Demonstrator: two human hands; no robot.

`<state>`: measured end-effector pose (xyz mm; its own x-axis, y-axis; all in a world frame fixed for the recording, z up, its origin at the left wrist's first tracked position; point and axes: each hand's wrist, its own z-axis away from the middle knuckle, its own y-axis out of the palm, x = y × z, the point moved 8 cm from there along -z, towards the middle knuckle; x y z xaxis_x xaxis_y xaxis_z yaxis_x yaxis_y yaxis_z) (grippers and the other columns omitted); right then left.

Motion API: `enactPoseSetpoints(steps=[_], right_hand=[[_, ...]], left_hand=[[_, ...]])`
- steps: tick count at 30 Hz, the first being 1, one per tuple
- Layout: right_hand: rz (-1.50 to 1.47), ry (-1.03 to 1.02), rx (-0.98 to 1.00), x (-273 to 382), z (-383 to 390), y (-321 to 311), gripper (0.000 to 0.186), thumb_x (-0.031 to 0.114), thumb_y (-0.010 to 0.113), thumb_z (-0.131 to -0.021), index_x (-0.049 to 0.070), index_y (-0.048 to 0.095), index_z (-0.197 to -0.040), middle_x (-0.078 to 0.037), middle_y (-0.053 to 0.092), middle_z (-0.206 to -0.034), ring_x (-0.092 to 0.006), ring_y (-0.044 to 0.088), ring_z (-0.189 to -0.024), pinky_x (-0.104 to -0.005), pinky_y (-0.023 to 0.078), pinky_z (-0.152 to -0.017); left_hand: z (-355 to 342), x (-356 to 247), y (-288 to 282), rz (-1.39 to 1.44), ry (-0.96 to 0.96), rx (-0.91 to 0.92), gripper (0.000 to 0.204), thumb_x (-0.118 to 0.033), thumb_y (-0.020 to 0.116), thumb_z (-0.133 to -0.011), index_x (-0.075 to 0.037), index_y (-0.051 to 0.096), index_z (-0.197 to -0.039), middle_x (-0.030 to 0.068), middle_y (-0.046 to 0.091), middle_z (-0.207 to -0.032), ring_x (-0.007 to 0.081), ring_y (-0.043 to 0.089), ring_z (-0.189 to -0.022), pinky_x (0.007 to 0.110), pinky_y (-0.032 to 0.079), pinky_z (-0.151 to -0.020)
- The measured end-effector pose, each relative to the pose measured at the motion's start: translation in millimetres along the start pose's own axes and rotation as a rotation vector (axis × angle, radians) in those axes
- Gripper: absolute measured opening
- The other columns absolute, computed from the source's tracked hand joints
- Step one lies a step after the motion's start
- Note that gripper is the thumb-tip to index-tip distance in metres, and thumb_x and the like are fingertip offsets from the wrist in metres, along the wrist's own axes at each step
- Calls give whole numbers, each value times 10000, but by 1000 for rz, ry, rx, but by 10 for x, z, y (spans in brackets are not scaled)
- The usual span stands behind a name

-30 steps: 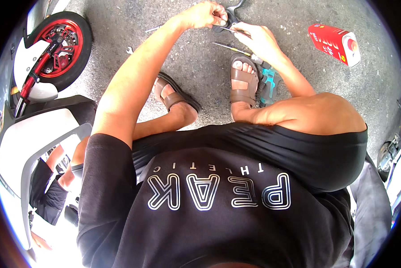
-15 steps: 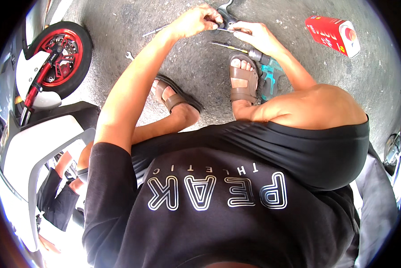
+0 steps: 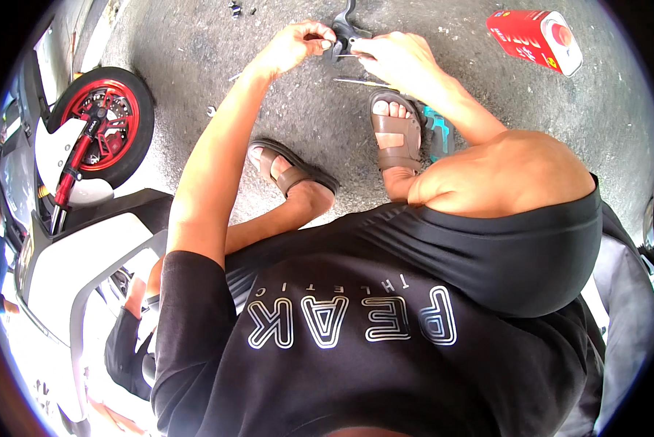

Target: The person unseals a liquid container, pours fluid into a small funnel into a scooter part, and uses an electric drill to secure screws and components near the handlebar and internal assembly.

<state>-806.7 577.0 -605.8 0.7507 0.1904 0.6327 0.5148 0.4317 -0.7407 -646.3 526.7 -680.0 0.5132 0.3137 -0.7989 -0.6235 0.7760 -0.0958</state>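
Note:
Out in front, a black lever assembly [image 3: 341, 38] with a curved grey lever [image 3: 350, 7] is held just above the ground between my hands. My left hand [image 3: 295, 48] pinches the left side of its black body with closed fingertips. My right hand [image 3: 402, 63] is closed at the other side, with a thin metal rod [image 3: 346, 55] showing from its fingertips by the assembly. The rod's other end is hidden in the hand. Below the right hand lies a slim, pointed tool [image 3: 363, 81] on the ground, partly covered by my forearm.
A teal cordless drill [image 3: 439, 137] lies beside my right sandal [image 3: 397, 135]. To the right stands a red can [image 3: 520, 35]. A wrench [image 3: 211, 111] and small dark parts [image 3: 234, 9] lie left. A motorcycle with a red wheel [image 3: 107, 125] and another person's dark clothing [image 3: 127, 353] are at left.
Both hands and the lever assembly have shifted slightly left in the picture. My right hand has turned, its back now more toward me, and the view has shifted a little.

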Motion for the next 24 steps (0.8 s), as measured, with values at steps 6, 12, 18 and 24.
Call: enactPoseSetpoints(steps=[6,12,18,24], right_hand=[[-57,43,-16,-15,45,38,204,222,616,-879,128,691,-1045,-127,712,-835,-338,688,-770,-443,543,-692],[93,101,41,42,41,49,185,227,613,-871,141,709,-1004,-109,713,-801,-325,695,-751,-441,551,-685],[-56,131,-6,-10,71,-16,218,241,603,-869,148,723,-1025,-122,712,-798,-337,694,-756,-440,549,-705],[17,86,11,13,25,-20,208,221,597,-871,144,723,-1017,-130,707,-785,-341,690,-749,-453,542,-694]], left_hand=[[17,-3,37,112,-7,-8,182,-121,648,-943,-64,664,-1116,-14,649,-1048,116,601,-996,307,497,-925],[2,-41,55,57,-35,-9,179,-124,639,-949,-64,659,-1117,-15,651,-1040,110,603,-981,314,502,-920],[32,-13,61,111,-12,-50,168,-107,637,-950,-47,671,-1103,16,673,-1018,135,632,-968,313,539,-882],[89,16,92,204,-31,-85,171,-108,626,-958,-44,657,-1113,12,659,-1047,127,626,-960,309,532,-900]])
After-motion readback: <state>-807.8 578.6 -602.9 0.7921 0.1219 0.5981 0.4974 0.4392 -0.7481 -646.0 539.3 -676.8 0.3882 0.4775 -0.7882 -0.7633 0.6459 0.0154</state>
